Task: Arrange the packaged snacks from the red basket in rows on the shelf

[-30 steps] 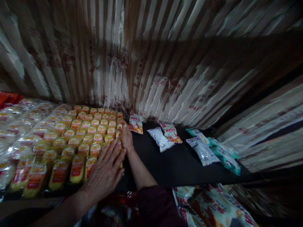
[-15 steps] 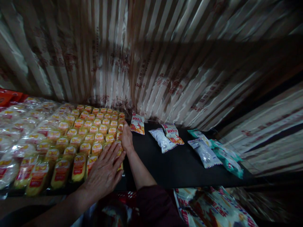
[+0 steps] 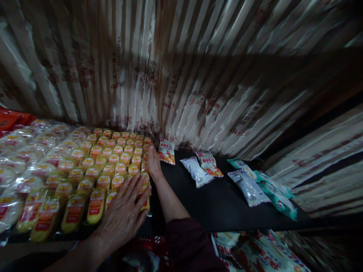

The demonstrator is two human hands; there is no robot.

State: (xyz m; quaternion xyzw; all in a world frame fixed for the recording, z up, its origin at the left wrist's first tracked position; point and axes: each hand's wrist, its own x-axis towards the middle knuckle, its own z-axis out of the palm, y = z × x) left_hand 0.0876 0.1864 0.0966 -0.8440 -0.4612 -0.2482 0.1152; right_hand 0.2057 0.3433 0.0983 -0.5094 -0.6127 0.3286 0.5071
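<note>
Rows of small yellow snack packets with red labels cover the left part of a dark shelf. My left hand lies flat and open on the nearest packets at the rows' right front corner. My right hand reaches farther in, fingers straight, its edge pressed against the right side of the rows. Just right of it stands an orange and white packet.
Loose packets lie on the shelf to the right: a white one, an orange one, a clear white one and green ones. Striped plastic sheeting hangs behind. Larger clear bags sit far left. Printed bags lie below.
The view has shifted slightly. Both hands stay against the packet rows, and the left hand has slid a little nearer the front edge.
</note>
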